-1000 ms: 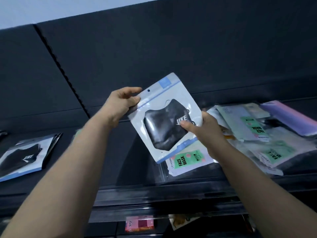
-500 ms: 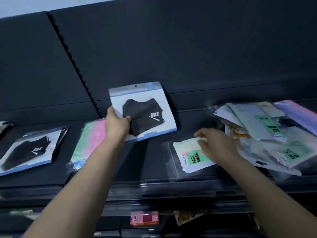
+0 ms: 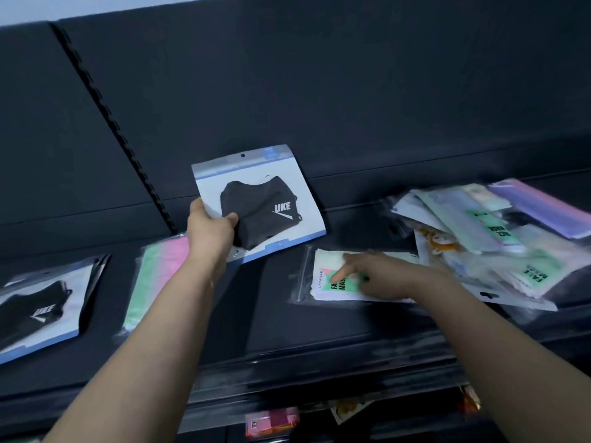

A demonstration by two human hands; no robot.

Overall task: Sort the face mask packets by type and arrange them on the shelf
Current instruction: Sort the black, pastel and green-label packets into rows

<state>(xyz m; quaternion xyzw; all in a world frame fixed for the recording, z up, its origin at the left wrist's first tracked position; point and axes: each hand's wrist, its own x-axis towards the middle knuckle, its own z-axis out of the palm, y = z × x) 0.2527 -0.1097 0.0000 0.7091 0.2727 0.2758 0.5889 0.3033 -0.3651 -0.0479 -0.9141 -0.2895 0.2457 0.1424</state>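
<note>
one grip gone: our left hand (image 3: 209,228) alone holds the black mask packet (image 3: 265,199); our right hand (image 3: 383,276), released, touches the green-label packet (image 3: 329,262), probably next.

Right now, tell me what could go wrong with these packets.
The left hand grips the black mask packet by one corner; it could slip and land apart from the matching packets at left. The right hand presses a green-label packet beside the loose pile; dragging it may topple that pile.

- Dark back panel (image 3: 351,91), slotted upright strip (image 3: 121,139) running diagonally across it.
- Pale wall (image 3: 64,8) strip above, top left.
- Dark shelf (image 3: 271,314), glossy front rail (image 3: 319,370). Dim light.
</note>
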